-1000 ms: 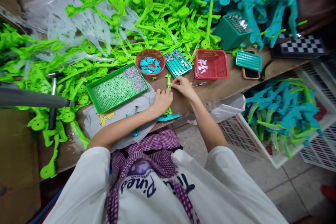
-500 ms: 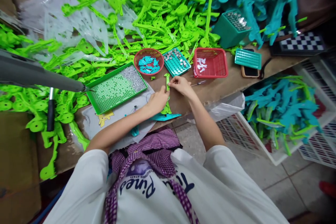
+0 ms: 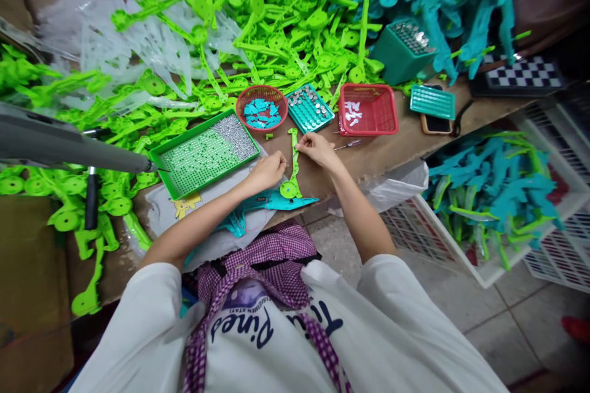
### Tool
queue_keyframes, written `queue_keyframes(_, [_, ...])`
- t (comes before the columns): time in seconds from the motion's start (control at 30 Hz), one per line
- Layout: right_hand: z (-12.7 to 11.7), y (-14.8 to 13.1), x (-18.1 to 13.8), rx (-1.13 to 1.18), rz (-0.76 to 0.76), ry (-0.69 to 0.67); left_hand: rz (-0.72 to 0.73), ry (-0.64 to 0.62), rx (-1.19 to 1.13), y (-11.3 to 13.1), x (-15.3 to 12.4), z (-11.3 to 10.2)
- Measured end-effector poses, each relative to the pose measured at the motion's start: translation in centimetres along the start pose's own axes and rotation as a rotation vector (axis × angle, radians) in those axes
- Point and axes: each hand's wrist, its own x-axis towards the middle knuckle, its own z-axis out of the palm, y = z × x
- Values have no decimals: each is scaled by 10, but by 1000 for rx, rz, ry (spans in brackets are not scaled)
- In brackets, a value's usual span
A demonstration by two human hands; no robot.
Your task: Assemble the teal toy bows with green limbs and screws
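Note:
A bright green plastic arm piece (image 3: 292, 163) with a round end lies lengthwise on the wooden bench (image 3: 391, 150) in front of me. My right hand (image 3: 317, 148) pinches its upper part, fingers closed on it. My left hand (image 3: 267, 171) is curled just left of the piece, fingertips close to its edge; what they hold is too small to make out. A teal plastic piece (image 3: 276, 201) lies under the green one at the bench's front edge.
A green tray of small metal parts (image 3: 205, 152), a round red basket of teal bits (image 3: 262, 108), a teal tray of round discs (image 3: 310, 108) and a red square basket (image 3: 369, 109) line the bench. Heaps of green and teal plastic pieces lie behind. White crates stand at right. A grey bar (image 3: 69, 147) juts in from the left.
My left hand has slid left and down, off the green piece, uncovering its round end and the teal piece. My right hand stays pinched on the upper part.

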Motion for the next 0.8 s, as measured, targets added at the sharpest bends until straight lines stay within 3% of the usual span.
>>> queue_keyframes(0.2, [0,-6,-1,-18,31,0,49,51,-91,1,-7,11])
queue_keyframes(0.43, [-3,-7,-2,-33,29,-15,184,16,-155,-5,4,10])
queue_keyframes(0.63, [-2,-8,-3,-34,35,-12,42,74,-317,-9,11,18])
queue_keyframes(0.8, [1,-7,-2,-30,22,4,-84,-8,-447,-9,20,20])
